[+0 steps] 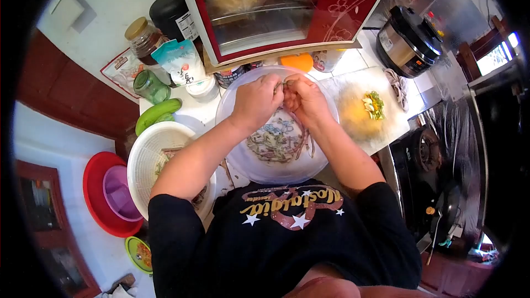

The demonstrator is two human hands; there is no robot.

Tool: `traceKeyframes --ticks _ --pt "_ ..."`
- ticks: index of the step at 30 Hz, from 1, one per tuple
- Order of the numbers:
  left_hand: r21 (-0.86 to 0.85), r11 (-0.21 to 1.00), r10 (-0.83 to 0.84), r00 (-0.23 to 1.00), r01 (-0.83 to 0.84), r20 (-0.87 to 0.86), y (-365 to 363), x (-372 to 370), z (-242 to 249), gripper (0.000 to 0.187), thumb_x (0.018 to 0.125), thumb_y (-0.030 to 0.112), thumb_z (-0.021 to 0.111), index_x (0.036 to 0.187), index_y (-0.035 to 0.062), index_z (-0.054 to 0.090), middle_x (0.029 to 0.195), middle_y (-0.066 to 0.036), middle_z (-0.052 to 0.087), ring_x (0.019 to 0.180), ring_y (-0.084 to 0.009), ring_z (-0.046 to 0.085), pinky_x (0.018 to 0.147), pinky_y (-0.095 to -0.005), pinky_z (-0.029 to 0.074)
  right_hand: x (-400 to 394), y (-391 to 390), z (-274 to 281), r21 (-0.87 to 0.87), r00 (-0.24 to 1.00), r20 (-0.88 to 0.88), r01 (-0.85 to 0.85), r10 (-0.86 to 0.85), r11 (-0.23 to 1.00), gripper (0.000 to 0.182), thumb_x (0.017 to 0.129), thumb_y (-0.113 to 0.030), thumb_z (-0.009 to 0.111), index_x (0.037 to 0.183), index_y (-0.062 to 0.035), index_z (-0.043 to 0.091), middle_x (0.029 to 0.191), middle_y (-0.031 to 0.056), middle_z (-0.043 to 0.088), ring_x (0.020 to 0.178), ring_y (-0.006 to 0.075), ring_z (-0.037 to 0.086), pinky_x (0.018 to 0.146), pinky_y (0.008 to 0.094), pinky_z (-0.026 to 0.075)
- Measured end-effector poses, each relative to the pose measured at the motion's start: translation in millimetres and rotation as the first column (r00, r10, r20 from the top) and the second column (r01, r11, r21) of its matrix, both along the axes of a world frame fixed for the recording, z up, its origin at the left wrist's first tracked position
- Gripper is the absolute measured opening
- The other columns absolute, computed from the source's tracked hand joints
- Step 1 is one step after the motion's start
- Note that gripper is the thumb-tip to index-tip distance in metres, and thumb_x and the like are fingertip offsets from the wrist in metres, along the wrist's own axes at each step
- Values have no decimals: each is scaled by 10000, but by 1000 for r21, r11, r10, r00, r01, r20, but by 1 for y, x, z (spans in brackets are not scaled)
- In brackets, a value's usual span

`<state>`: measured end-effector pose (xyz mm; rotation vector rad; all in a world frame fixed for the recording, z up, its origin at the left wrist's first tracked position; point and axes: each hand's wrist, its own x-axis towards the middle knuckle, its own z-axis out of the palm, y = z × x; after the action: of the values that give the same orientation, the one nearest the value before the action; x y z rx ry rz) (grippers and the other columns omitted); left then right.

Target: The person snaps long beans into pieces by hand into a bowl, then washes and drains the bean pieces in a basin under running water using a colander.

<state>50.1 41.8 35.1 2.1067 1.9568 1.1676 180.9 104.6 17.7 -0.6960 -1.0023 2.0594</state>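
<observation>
So from my end of the feed, the small greenish piece [284, 84] is up over the far half of the big see-through bowl [237, 160], right between the 2 hands. The left hand [255, 99] looks like it has thumb and index finger pinched on it, and the right hand [309, 99] meets it with fingertips bunched close together. Can't tell what the tucked-in fingers are doing, sorry.

I'd call this the fiddly fingertip step, working 1 piece by hand above the bowl. Imo the next move calls for a light, steady pinch on each side, with the wrists kept over the bowl so nothing lands outside it.

Under the hands there's a loose pile of short green and purplish pieces [273, 144], plus some longer purplish strands [305, 146] toward the right side. I can't tell if those strands reach up to the right hand.

Further out: white colander [139, 160] on the near left, partly behind the left forearm, with similar bits inside. 2 green gourds [157, 115] sit just past it, next to a green glass jar [151, 87]. Over on the right is a cutting board [353, 85] with some chopped green and pale bits [373, 106], and a rice cooker [409, 44] at far right.
</observation>
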Motion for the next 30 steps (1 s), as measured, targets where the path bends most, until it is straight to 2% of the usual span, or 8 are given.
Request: traceKeyframes --ticks 4,6,9,14,16,20,24,30 --pt "30 990 125 954 -138 273 -17 -32 8 137 791 129 512 891 46 553 754 -139 602 670 -278 593 598 -329 464 -8 -18 -25 176 879 327 -418 348 891 55 757 -77 520 768 -46 564 634 35 550 510 108 516 458 237 414" --pt "-37 989 146 887 -145 438 -35 -65 17 145 815 141 507 915 49 558 735 -150 587 656 -255 592 599 -313 455 4 -40 -26 610 679 659 -734 323 298 214 721 -114 550 925 -77 598 862 104 612 828 236 591 726 344 468" --pt "-304 927 278 947 -219 165 -85 -104 15 159 823 160 508 931 57 562 731 -154 581 653 -271 588 609 -332 452 8 -34 -65 724 728 684 -685 -43 -82 255 710 -150 566 949 -62 589 963 158 586 941 290 552 816 408 426" --pt "-627 756 126 982 -186 -139 -165 -130 -9 232 783 201 562 958 50 568 753 -154 596 668 -331 573 634 -374 459 -11 32 -48 422 180 849 -797 -497 433 172 729 -163 556 852 -43 573 794 163 619 753 336 603 654 405 485" --pt "-309 946 -66 877 -97 -476 -177 -134 -12 256 767 199 574 960 30 575 764 -126 615 689 -339 578 645 -390 462 -18 50 -72 434 184 831 -805 -525 405 163 732 -160 551 849 -49 576 785 162 619 755 334 603 656 402 485" --pt "-214 970 20 917 -114 -399 -158 -116 3 262 779 187 569 981 21 577 766 -91 624 675 -269 597 621 -350 467 -24 60 -78 456 255 799 -848 -544 271 124 736 -131 542 822 -46 567 757 165 617 741 331 603 639 399 483" --pt "-550 713 180 644 435 744 -116 -80 11 272 864 243 503 996 14 566 765 -67 611 656 -126 573 565 -274 466 -6 50 -10 737 598 656 -639 -462 220 131 743 -122 582 823 -20 563 707 163 604 665 286 613 592 341 483" --pt "-227 652 355 -26 723 935 -32 -5 -14 311 885 318 468 982 37 557 761 -29 579 667 -126 543 556 -280 445 33 -10 32 705 801 557 -316 -220 635 142 825 -54 536 944 6 585 748 108 620 685 127 601 616 244 473"
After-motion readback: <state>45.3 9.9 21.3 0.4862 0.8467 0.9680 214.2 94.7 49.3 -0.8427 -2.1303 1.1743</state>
